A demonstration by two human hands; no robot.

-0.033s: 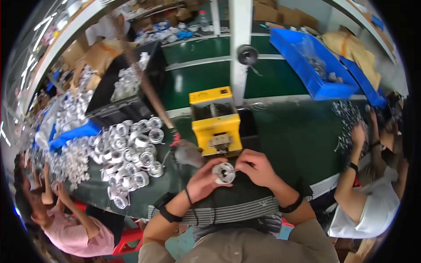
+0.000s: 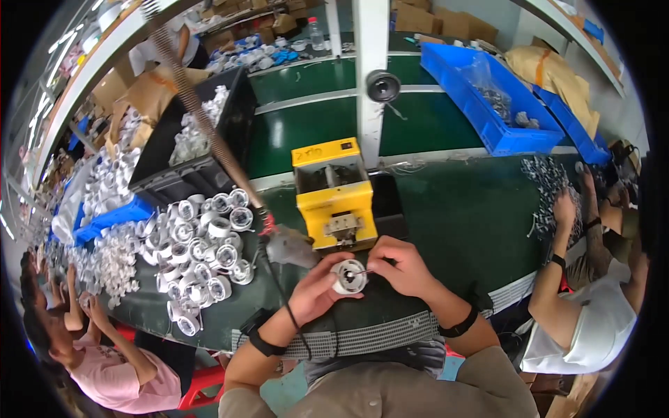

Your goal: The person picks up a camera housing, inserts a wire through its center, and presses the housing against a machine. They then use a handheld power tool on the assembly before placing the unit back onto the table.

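My left hand [image 2: 315, 293] is closed around a round white lamp housing [image 2: 350, 276], its open ring face turned up with dark parts inside. Close beside it, my right hand [image 2: 401, 267] pinches a thin dark stick-like piece [image 2: 365, 272], whose tip reaches over the housing's rim; its exact kind is too small to tell. Directly beyond both hands stands a yellow box-shaped machine [image 2: 334, 202] with an open top and a metal fixture on its front. A grey rounded tool head [image 2: 291, 248] hangs on a coiled hose [image 2: 202, 104] just left of the machine.
Many white ring housings [image 2: 202, 244] lie heaped at left, beside small white parts [image 2: 115, 261]. A black crate [image 2: 181, 177] stands behind them. At far right are a blue bin [image 2: 502, 139] and a pile of small metal parts [image 2: 547, 188]. Co-workers sit on both sides.
The whole view has shifted slightly, so the bench appears a little further left. The thin piece in my right fingers now shows more plainly over the housing. Both hands keep their grips.
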